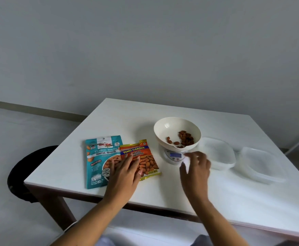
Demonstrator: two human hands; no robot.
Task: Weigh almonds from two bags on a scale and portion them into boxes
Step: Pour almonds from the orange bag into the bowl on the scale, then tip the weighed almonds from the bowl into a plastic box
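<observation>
Left hand [125, 172] flat and open across the teal bag [99, 161] and orange bag [141, 159], both lying near the table's [109, 118] left edge. Right hand [195, 168] open, empty, blurred — just in front of the scale [173, 155]. Almonds [184, 138] in its bowl [166, 126]; two clear boxes [218, 151] toward the right edge.

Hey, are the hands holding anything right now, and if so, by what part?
Nothing is gripped. The left hand lies flat where the two almond bags overlap; the right hand hovers, fingers spread, in front of the scale.
</observation>
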